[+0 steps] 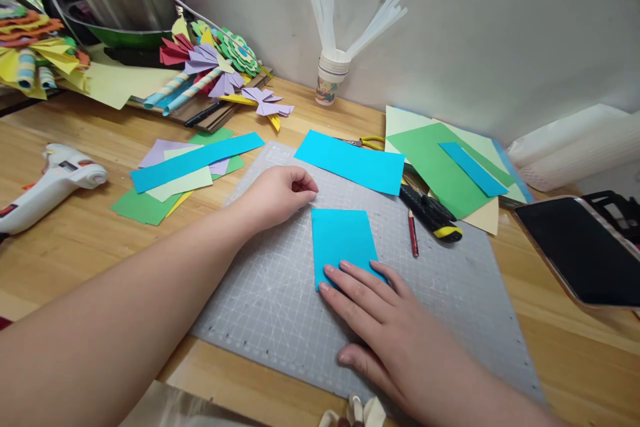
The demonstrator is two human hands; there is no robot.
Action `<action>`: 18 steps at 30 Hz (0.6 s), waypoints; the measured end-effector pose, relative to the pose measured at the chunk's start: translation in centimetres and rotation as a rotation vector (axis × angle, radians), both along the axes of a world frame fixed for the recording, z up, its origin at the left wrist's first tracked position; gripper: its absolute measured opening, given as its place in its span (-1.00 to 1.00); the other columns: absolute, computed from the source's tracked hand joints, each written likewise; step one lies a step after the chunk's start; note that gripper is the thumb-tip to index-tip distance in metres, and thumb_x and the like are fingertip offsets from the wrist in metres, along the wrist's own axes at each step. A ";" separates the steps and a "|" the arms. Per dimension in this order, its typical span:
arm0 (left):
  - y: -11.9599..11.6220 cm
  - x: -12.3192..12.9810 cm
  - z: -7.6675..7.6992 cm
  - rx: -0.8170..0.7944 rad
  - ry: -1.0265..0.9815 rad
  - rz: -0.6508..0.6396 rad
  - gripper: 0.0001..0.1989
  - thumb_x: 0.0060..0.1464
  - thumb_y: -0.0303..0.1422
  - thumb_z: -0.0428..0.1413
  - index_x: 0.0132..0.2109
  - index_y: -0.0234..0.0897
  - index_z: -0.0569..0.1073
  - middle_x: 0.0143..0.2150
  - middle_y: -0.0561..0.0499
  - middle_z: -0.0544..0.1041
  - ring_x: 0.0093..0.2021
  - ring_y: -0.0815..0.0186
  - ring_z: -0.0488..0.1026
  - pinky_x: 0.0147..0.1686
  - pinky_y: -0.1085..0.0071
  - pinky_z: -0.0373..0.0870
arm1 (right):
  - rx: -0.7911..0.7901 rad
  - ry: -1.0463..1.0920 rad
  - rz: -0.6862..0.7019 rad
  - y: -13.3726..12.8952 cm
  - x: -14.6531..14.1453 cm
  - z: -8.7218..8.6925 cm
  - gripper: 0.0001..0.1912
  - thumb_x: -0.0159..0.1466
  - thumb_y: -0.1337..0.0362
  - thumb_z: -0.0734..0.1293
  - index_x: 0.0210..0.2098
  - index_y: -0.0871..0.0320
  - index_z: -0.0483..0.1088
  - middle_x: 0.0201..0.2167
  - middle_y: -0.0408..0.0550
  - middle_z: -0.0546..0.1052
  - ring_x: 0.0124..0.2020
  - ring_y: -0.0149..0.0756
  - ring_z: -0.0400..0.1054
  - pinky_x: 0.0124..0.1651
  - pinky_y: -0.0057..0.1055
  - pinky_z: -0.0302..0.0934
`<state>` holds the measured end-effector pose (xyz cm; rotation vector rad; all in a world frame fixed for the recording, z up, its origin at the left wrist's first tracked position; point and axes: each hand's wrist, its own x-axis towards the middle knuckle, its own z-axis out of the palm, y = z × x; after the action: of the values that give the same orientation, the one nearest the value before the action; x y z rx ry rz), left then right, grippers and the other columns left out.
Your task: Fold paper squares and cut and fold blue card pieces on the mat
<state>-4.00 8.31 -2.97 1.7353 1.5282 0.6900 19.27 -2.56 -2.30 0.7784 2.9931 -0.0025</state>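
Note:
A folded-looking blue paper rectangle (345, 233) lies on the grey cutting mat (270, 300). My right hand (380, 320) rests flat on its lower part, fingers stretched out and spread, covering the near edge. Just beyond the paper's far left corner is my left hand (280, 193), its fingers curled and the thumb and forefinger tips close together, with nothing visible between them. Farther back on the mat lies a wider blue paper strip (353, 163). To the right of the paper are a red pencil (413, 233) and a black-and-yellow utility knife (430, 213).
A long blue strip (197, 161) tops coloured papers at left, near a white glue gun (55, 183). Paper flowers (210, 60) lie behind. Paper cups (332, 77) hold white sticks by the wall. Green sheets (440, 167) and a dark-screened tablet (585, 247) are at right.

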 end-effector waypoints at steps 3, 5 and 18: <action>-0.1 0.1 0.0 0.020 0.028 -0.025 -0.91 0.02 -0.35 0.13 -0.32 -0.25 0.50 -0.40 0.06 0.54 -0.38 0.37 0.45 -0.35 0.43 0.33 | 0.000 0.000 -0.002 0.0 0.0 -0.1 -0.44 0.38 0.06 0.15 0.30 0.12 0.07 0.32 -0.14 0.11 0.28 -0.12 0.11 0.13 0.07 0.17; -0.2 0.2 0.2 0.039 0.059 -0.066 -0.90 0.01 -0.33 0.15 -0.31 -0.26 0.51 -0.41 0.06 0.52 -0.39 0.36 0.43 -0.36 0.42 0.32 | 0.000 0.000 -0.002 0.1 0.0 -0.1 -0.44 0.38 0.06 0.15 0.31 0.11 0.06 0.33 -0.15 0.10 0.29 -0.13 0.10 0.13 0.06 0.16; -0.6 0.3 0.2 0.146 0.198 -0.241 -0.86 -0.07 -0.41 0.25 -0.28 -0.27 0.52 -0.24 0.03 0.44 -0.29 0.33 0.38 -0.28 0.40 0.31 | -0.029 0.011 -0.014 0.0 0.1 0.0 -0.46 0.38 0.08 0.16 0.29 0.11 0.09 0.32 -0.14 0.13 0.28 -0.10 0.10 0.14 0.07 0.14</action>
<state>-3.68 7.74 -2.75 2.1093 1.3922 0.5300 19.36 -2.61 -2.28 0.7986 2.9913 -0.0507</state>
